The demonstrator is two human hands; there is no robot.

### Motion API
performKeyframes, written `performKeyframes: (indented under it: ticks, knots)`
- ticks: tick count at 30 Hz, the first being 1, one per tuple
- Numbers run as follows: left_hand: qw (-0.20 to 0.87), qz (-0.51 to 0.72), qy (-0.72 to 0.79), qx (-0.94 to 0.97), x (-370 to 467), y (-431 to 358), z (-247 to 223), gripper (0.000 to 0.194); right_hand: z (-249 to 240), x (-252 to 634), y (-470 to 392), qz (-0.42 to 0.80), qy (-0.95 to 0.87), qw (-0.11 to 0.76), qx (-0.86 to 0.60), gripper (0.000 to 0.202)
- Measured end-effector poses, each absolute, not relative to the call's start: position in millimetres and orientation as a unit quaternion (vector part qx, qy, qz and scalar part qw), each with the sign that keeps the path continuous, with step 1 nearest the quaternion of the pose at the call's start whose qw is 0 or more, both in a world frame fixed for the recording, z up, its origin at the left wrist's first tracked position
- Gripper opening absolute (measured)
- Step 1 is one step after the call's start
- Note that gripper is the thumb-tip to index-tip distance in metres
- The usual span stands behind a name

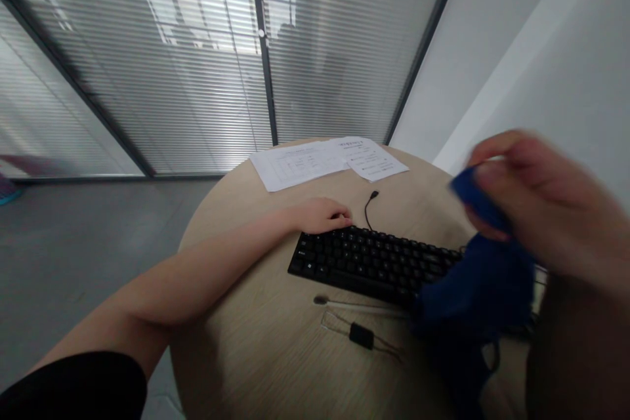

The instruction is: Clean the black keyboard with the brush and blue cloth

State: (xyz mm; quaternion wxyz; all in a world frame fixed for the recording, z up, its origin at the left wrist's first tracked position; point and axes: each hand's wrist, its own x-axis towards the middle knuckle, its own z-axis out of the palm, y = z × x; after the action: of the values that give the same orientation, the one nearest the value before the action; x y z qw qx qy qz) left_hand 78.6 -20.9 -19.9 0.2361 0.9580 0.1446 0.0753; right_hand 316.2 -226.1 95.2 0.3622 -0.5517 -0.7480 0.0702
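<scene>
My left hand (pixel 325 215) rests on the top left corner of a black keyboard (pixel 369 259), its fingers curled down at the edge. Raised above the right side of the table, my right hand (pixel 516 190) pinches a blue cloth (pixel 477 282), blurred by motion. The cloth hangs down over the keyboard's right end and hides it. In front of the keyboard lie a thin stick-like tool with a dark rounded end (pixel 321 300) and a looped wire item with a black block (pixel 361 335).
Printed papers (pixel 300 164) lie at the far edge of the round wooden table (pixel 256 341). A short black cable (pixel 368 210) runs behind the keyboard. Beyond the table stand glass panels with blinds (pixel 197 79) and a white wall (pixel 541 46).
</scene>
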Motion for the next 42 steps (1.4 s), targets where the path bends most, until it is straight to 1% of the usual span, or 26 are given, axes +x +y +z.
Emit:
performKeyframes:
  ticks: [2, 4, 6, 8, 11, 17, 20, 23, 26, 29, 34, 37, 42]
  knots:
    - [0.227, 0.078, 0.148, 0.959, 80, -20, -24, 0.036, 94, 280, -216, 0.07, -0.771, 0.239, -0.586, 0.023]
    - [0.212, 0.071, 0.151, 0.963, 81, -18, -26, 0.04, 78, 255, -200, 0.113, -0.794, 0.14, -0.581, 0.02]
    - [0.191, 0.063, 0.15, 0.968, 82, -17, -26, 0.043, 57, 245, -184, 0.158, -0.802, 0.077, -0.571, 0.02]
    - [0.174, 0.058, 0.146, 0.972, 82, -15, -26, 0.044, 40, 245, -174, 0.193, -0.803, 0.046, -0.562, 0.021]
    - [0.159, 0.05, 0.141, 0.976, 82, -15, -27, 0.043, 27, 248, -167, 0.215, -0.797, 0.046, -0.562, 0.021]
    - [0.17, 0.024, 0.144, 0.975, 82, -18, -21, 0.04, 26, 244, -161, 0.204, -0.786, 0.035, -0.582, 0.014]
    - [0.211, 0.009, 0.123, 0.97, 78, -14, -17, 0.04, 25, 244, -158, 0.217, -0.798, 0.034, -0.562, 0.014]
    - [0.279, -0.001, 0.102, 0.955, 74, -6, -17, 0.042, 23, 243, -157, 0.222, -0.794, 0.02, -0.566, 0.015]
    - [0.328, -0.001, 0.101, 0.939, 74, -1, -20, 0.039, 19, 238, -156, 0.207, -0.781, 0.037, -0.588, 0.016]
    - [0.302, 0.023, 0.126, 0.945, 76, -3, -21, 0.036, 15, 235, -155, 0.186, -0.773, 0.051, -0.605, 0.014]
    - [0.244, 0.027, 0.141, 0.959, 78, -9, -22, 0.035, 8, 236, -152, 0.197, -0.753, 0.028, -0.627, 0.013]
    - [0.227, 0.03, 0.14, 0.963, 79, -10, -22, 0.036, 7, 232, -153, 0.194, -0.738, 0.028, -0.645, 0.011]
    - [0.215, 0.03, 0.139, 0.966, 80, -8, -24, 0.036, 10, 221, -157, 0.155, -0.719, 0.021, -0.677, 0.01]
